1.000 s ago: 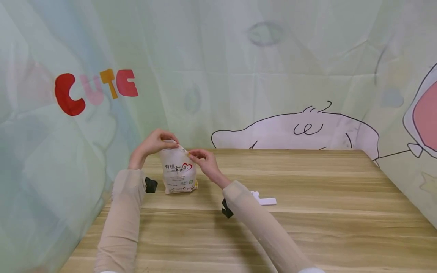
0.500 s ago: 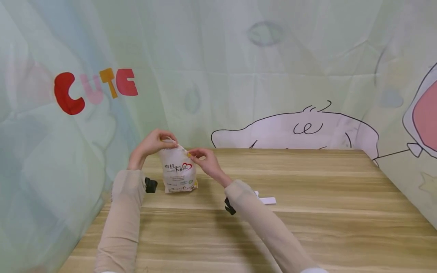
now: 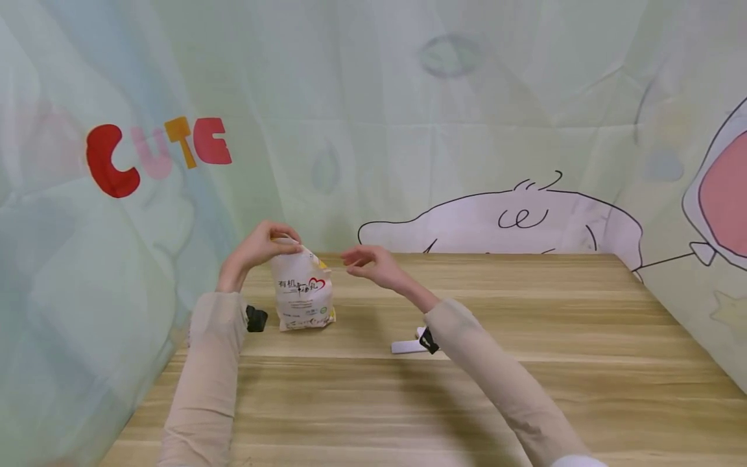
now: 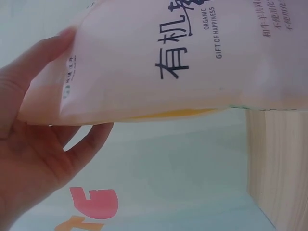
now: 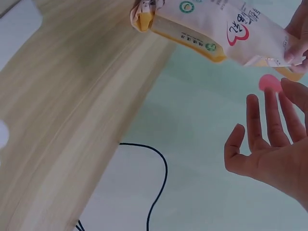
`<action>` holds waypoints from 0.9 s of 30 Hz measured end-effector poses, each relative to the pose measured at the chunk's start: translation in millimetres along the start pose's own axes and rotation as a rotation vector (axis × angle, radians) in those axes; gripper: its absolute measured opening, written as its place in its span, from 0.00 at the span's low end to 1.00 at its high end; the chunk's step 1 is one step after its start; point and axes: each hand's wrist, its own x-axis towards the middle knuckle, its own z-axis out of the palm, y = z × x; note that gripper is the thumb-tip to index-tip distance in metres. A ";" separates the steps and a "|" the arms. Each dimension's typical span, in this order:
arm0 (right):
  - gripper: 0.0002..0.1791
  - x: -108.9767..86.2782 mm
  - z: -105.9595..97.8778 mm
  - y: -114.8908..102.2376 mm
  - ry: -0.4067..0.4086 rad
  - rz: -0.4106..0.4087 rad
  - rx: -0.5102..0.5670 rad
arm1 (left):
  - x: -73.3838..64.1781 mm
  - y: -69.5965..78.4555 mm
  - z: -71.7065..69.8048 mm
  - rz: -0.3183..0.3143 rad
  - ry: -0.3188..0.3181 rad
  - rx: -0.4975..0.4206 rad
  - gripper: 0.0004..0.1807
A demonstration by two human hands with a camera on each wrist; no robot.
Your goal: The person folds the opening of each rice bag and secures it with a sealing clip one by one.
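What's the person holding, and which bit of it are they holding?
The left hand grips the white bag by its top edge; the right hand holds nothing.

White, dark-lettered, yellow-edged bag point(image 3: 302, 295), upright on the wooden table point(image 3: 327, 402), top in the left hand point(image 3: 262, 250).

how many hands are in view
2: the left hand grips the top of the white bag; the right hand is above the table, apart from the bag.

Bag point(image 3: 303, 298) on table point(image 3: 327, 408), left hand point(image 3: 265, 248) at its top, right hand point(image 3: 376, 266) to its right, clip point(image 3: 406, 347) nearer, backdrop point(image 3: 379, 149) behind.
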 end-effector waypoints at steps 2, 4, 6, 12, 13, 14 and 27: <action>0.16 -6.3 -5.7 0.4 -0.021 0.014 -0.018 | -0.5 1.8 0.7 0.000 0.002 -0.004 0.13; 0.16 -13.4 -10.2 1.7 -0.046 0.022 -0.032 | -1.1 2.6 1.5 0.001 0.005 -0.007 0.14; 0.16 -21.4 -14.2 3.4 -0.076 0.024 -0.049 | -1.6 2.1 2.2 0.008 0.012 -0.004 0.14; 0.15 -49.5 -25.0 7.0 -0.156 0.024 -0.136 | 0.4 -4.8 4.0 0.030 0.032 0.006 0.14; 0.15 -54.5 -26.3 8.3 -0.168 0.021 -0.145 | 0.1 -5.0 3.9 0.028 0.035 0.006 0.14; 0.15 -59.6 -27.6 10.2 -0.181 0.020 -0.155 | -0.4 -5.1 3.8 0.023 0.037 0.005 0.14; 0.17 -127.7 -50.7 46.7 -0.242 0.113 -0.282 | -3.2 -3.6 4.0 0.010 0.031 0.003 0.15</action>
